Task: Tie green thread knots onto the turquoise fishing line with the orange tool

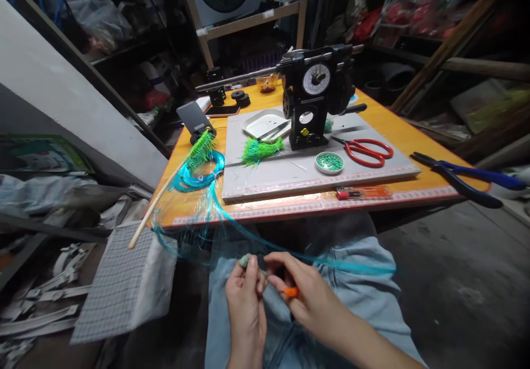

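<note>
The bare right hand [305,287] curls round a small bright-orange object [291,291], fingertips narrowly spaced. At their nine o'clock, the nearer bare left hand [247,294] pinches a small, rounded pale-green piece [244,260]; its material and long axis are unclear.

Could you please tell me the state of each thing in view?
Left hand: closed on a small green piece
Right hand: curled around an orange object
White dish: uncovered, holding green beads
Red-handled scissors: lying flat, blades apparently closed
Pliers: lying down, handles spread
Black machine: upright
Blue strands: partly coiled, partly trailing loose
Dark panel: propped at a tilt
</note>
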Demonstrator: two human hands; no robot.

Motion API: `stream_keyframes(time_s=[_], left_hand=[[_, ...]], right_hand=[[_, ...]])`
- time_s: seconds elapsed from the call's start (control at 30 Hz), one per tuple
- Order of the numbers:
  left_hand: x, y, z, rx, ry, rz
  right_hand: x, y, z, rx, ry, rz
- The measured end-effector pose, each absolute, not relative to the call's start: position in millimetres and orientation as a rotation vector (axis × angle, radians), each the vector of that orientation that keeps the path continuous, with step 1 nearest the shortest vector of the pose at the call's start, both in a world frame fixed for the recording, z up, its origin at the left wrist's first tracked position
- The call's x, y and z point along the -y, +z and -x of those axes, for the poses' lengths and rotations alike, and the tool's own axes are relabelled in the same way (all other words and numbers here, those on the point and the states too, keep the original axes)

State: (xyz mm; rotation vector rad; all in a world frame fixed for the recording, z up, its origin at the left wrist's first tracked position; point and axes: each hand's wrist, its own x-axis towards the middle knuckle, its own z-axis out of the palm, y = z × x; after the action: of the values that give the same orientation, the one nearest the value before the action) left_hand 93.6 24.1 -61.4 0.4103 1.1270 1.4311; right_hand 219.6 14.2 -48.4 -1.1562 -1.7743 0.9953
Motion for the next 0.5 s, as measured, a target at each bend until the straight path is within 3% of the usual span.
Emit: stream_keyframes(time_s=[0.27, 0.5], left_hand=[[-27, -61, -85, -1.099, 1.475, -0.364], [-27, -55, -83, -1.077, 1.454, -0.348]], right_hand=[[16, -45, -349, 1.812, 0.951, 1.560], [47, -41, -431, 1.800, 0.677, 1.712]])
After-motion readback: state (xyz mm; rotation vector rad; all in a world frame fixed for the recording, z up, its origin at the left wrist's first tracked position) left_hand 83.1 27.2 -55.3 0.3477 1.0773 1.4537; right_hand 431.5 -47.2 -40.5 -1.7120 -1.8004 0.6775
